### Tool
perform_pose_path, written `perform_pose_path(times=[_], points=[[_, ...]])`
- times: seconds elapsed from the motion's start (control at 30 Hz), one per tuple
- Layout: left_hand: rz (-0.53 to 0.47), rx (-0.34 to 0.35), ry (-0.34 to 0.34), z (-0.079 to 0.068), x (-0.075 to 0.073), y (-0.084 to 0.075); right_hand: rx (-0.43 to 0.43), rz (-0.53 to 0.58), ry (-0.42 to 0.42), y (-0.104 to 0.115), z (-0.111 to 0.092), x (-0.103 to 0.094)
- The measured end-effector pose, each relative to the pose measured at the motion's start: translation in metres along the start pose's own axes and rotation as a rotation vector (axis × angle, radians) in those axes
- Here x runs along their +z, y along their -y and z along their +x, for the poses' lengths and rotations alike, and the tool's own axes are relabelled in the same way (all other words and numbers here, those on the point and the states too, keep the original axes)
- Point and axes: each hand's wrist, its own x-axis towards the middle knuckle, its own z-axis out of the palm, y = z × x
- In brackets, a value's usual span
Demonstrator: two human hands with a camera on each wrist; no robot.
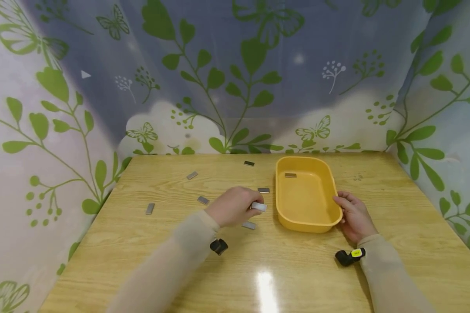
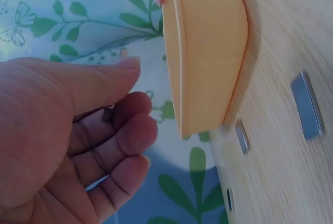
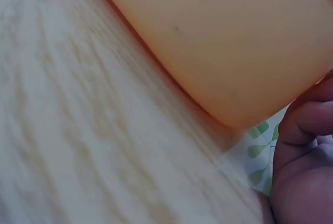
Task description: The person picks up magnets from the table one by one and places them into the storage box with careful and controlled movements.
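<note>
My left hand [image 1: 235, 206] pinches a small shiny rectangular metal bar [image 1: 259, 206] between thumb and fingers, above the table and left of the yellow plastic basin [image 1: 280, 219]. In the left wrist view, the curled fingers hide most of that bar. My right hand [image 1: 354, 215] grips the basin's right rim, thumb at the top edge. One grey bar [image 1: 290, 175] lies inside the basin near its far end. Close to the left hand, on the table, are a bar [image 1: 263, 190] beyond it, another bar [image 1: 249, 225] below it and a third bar [image 1: 203, 200] to its left.
Farther off on the wooden table [image 1: 203, 278] lie a dark bar [image 1: 249, 163] at the back, a bar [image 1: 192, 175] at the back left and a bar [image 1: 150, 208] at the far left. A leaf-patterned curtain [image 1: 227, 87] borders the table behind and at both sides.
</note>
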Motion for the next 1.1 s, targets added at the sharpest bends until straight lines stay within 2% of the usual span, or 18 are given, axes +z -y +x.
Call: perform_pose_path(times=[0.2, 0.5, 0.73, 0.9, 1.1], points=[[0.023, 0.03, 0.026, 0.019, 0.004, -0.013, 0.01, -0.013, 0.004, 0.0, -0.001, 0.0], [-0.032, 0.056, 0.092, 0.058, 0.003, -0.029, -0.01, -0.024, -0.004, 0.001, 0.0, 0.001], [-0.034, 0.013, 0.149, 0.093, 0.013, -0.029, 0.003, -0.013, 0.004, 0.0, 0.0, 0.001], [-0.053, -0.014, 0.165, 0.118, 0.021, -0.027, 0.02, -0.02, -0.001, 0.0, 0.0, 0.001], [-0.07, -0.078, 0.209, 0.149, 0.025, -0.032, 0.011, -0.011, -0.018, 0.001, 0.001, 0.001]])
